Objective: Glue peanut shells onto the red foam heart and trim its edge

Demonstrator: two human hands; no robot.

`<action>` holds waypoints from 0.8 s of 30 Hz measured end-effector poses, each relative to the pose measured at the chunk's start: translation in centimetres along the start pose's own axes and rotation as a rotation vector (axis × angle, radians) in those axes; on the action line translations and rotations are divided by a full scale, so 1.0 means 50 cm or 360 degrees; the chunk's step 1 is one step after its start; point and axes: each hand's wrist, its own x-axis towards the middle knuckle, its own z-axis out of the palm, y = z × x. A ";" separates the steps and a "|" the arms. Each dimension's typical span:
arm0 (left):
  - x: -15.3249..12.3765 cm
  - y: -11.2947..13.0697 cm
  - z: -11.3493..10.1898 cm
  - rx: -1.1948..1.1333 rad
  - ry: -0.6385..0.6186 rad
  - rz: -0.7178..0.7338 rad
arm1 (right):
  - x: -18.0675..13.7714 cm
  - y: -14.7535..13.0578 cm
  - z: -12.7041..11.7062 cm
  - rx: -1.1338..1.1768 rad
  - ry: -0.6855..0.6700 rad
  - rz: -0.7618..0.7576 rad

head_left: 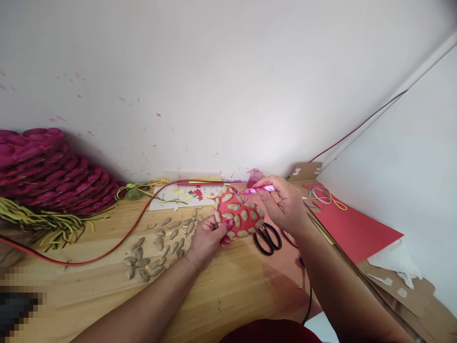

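Observation:
A round red craft piece [238, 213] studded with peanut shells is held up over the wooden table [221, 290]. My left hand [206, 239] grips its lower left edge from below. My right hand [283, 202] is at its upper right, fingers closed on a pink glue gun [262, 188] whose tip points at the top of the piece. Loose peanut shells [159, 247] lie scattered on the table just left of my left hand.
Black-handled scissors [267, 237] lie under the piece. A pile of magenta petals [50, 171] with green strips [46, 221] fills the left. A red cord [117, 238] crosses the table. Red paper [353, 226] and cardboard [389, 286] lie at the right. White wall behind.

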 end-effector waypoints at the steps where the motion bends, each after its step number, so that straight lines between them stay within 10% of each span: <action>1: 0.001 -0.001 0.000 0.0009 -0.0005 0.0003 | 0.000 0.000 0.003 0.0033 0.0007 0.0013; 24: -0.002 0.000 -0.001 0.0077 -0.0049 0.0004 | 0.011 0.022 0.021 0.0223 0.0175 0.0319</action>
